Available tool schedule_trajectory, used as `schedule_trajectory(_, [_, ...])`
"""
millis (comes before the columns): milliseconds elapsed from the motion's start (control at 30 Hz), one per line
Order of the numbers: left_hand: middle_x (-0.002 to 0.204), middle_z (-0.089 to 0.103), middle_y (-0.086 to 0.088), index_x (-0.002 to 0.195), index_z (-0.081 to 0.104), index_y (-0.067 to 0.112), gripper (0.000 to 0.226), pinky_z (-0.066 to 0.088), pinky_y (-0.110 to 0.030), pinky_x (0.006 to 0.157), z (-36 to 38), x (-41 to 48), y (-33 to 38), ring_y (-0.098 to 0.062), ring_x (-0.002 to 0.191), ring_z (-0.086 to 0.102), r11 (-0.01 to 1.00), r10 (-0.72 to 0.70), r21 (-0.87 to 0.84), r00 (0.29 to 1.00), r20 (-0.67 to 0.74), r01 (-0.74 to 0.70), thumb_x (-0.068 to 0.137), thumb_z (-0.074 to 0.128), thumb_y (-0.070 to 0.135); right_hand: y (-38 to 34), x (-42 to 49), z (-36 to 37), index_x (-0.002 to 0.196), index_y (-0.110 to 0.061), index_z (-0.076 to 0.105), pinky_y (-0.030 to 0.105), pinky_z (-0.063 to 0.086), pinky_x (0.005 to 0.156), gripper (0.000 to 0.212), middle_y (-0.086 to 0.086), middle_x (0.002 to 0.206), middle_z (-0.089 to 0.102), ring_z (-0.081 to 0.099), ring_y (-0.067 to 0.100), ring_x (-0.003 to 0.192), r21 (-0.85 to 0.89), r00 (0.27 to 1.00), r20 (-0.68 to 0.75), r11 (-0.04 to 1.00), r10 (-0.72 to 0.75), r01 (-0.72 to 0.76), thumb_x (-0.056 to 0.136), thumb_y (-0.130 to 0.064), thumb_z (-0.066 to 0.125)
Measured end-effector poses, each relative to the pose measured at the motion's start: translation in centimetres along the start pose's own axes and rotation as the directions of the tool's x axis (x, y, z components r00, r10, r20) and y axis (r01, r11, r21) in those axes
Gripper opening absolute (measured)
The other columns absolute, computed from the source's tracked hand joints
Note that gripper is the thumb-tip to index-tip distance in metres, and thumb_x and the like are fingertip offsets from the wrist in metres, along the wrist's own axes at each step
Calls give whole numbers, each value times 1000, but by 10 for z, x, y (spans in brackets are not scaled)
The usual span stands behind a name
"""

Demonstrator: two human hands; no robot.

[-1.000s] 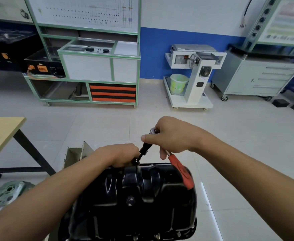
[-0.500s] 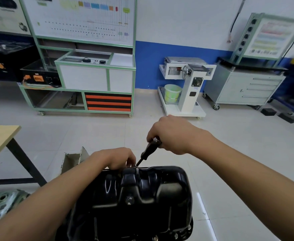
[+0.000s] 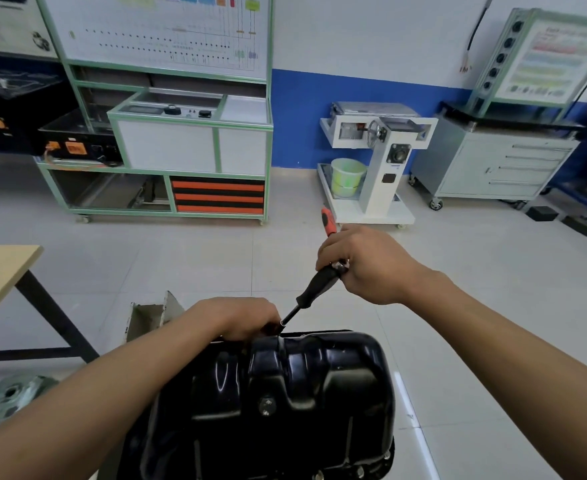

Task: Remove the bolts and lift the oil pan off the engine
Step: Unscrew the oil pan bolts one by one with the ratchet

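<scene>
We note: right hand (image 3: 365, 265) clamped round head of ratchet (image 3: 316, 285). Left hand (image 3: 236, 318) curled round its lower tip at far rim of oil pan (image 3: 285, 393). Pan sits low, centre, on engine. Risk we judge: tilted shaft slips off bolt (bolt itself hidden), rounding it or pinching left fingers.

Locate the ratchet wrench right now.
Head view, centre-right: the ratchet wrench is gripped in the right hand, orange handle sticking up, its black extension slanting down-left to the far rim of the oil pan, beside the left hand.
</scene>
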State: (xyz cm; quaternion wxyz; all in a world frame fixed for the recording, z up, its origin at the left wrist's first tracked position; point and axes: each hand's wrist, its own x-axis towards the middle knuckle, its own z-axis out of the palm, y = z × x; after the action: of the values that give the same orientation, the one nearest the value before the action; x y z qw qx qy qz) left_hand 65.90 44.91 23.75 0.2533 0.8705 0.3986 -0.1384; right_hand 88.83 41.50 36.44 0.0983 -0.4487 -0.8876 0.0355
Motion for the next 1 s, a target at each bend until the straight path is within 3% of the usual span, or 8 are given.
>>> schedule_trajectory(233, [81, 60, 2, 84, 58, 18, 12, 47, -36, 70, -5, 1, 2, -23, 72, 51, 996, 50, 74, 997, 59, -54, 86, 60, 6, 4, -3, 3, 90, -30, 76, 34, 49, 68, 41, -14, 93, 71, 58, 16, 94, 19, 997, -11, 997, 79, -79, 72, 2, 56])
schedule_trajectory(367, [108, 65, -5, 108, 65, 17, 15, 50, -41, 90, -2, 2, -2, -28, 101, 61, 978, 104, 173, 993, 55, -112, 96, 56, 16, 20, -7, -8, 75, -29, 75, 43, 56, 74, 44, -11, 79, 70, 65, 23, 84, 247, 964, -133, 949, 231, -194, 67, 8, 51])
schedule_trajectory(467, [116, 59, -2, 116, 62, 18, 19, 41, -31, 82, 2, 7, -7, -25, 105, 58, 949, 140, 279, 989, 52, -149, 102, 51, 20, 37, -15, -16, 65, -32, 72, 48, 58, 80, 53, -10, 72, 71, 69, 24, 82, 418, 924, -179, 877, 337, -238, 65, 14, 45])
schedule_trajectory(600, [117, 56, 0, 117, 57, 21, 17, 35, -30, 77, 5, 10, -12, -24, 100, 56, 940, 164, 295, 985, 52, -173, 104, 48, 26, 51, -23, -2, 60, -32, 73, 51, 56, 86, 62, 3, 71, 71, 69, 30, 103, 546, 883, -159, 784, 442, -294, 65, 19, 39])
schedule_trajectory(667, [110, 59, 0, 112, 61, 19, 14, 40, -31, 81, 9, 8, -16, -21, 98, 55, 975, 145, 165, 989, 14, -145, 101, 52, 25, 56, -27, 9, 64, -33, 73, 41, 57, 82, 63, 5, 72, 71, 69, 29, 102, 566, 872, -152, 764, 465, -309, 65, 18, 38])
schedule_trajectory(767, [97, 59, 2, 104, 65, 15, 16, 48, -35, 80, 12, 3, -21, -20, 88, 55, 993, 116, -23, 992, -54, -117, 100, 60, 30, 57, -29, 24, 61, -38, 73, 20, 49, 71, 67, 4, 71, 72, 61, 9, 111, 583, 879, -120, 750, 461, -314, 66, 19, 37])
schedule_trajectory(867, [92, 54, 5, 102, 65, 13, 26, 45, -32, 75, 12, 3, -19, -18, 84, 52, 992, 121, -36, 991, -53, -124, 101, 61, 39, 54, -27, 34, 65, -33, 74, 16, 48, 74, 64, -1, 70, 73, 59, 5, 112, 598, 881, -91, 733, 465, -325, 65, 19, 37])
schedule_trajectory(1000, [97, 54, 3, 102, 58, 17, 22, 40, -32, 77, 8, 4, -16, -21, 89, 51, 992, 120, 47, 993, -4, -119, 103, 54, 38, 50, -20, 35, 66, -39, 74, 15, 46, 71, 67, -7, 72, 73, 62, -3, 99, 605, 877, -87, 725, 472, -330, 69, 18, 37])
